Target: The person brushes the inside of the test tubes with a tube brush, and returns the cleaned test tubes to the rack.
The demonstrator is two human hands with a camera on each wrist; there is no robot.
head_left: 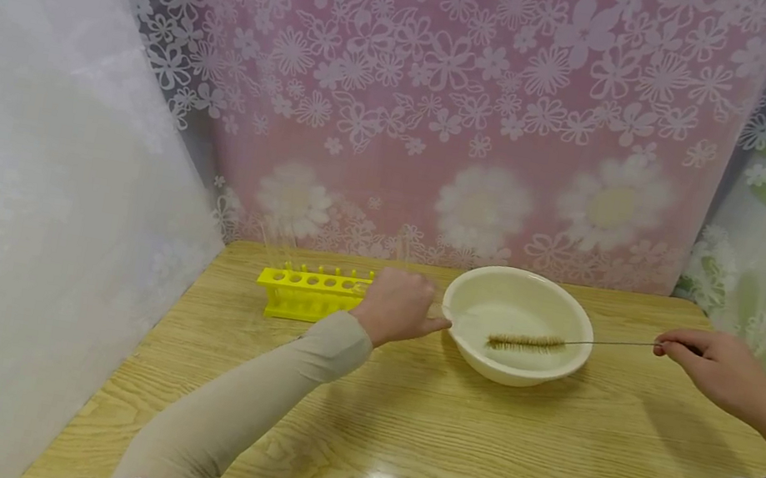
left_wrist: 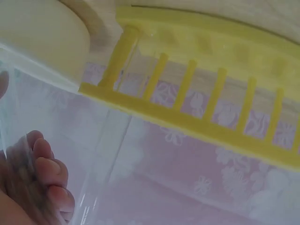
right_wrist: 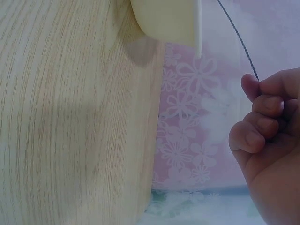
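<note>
My right hand (head_left: 725,377) pinches the twisted wire handle of a test tube brush (head_left: 527,343) between thumb and forefinger. The bristled end lies over the white basin (head_left: 511,372), pointing left. In the right wrist view the wire (right_wrist: 241,44) rises from the fingertips of that hand (right_wrist: 267,122), the other fingers curled. My left hand (head_left: 400,305) is between the basin and the yellow test tube rack (head_left: 315,282). A clear glass test tube (left_wrist: 8,112) shows along its curled fingers (left_wrist: 50,171) in the left wrist view; the hand holds it.
Clear test tubes (head_left: 276,242) stand at the rack's left end, and another tube (left_wrist: 112,136) stands in the end hole near the basin. The wooden table (head_left: 439,451) ends at a pink flowered curtain (head_left: 412,109). A white sheet (head_left: 44,174) hangs on the left.
</note>
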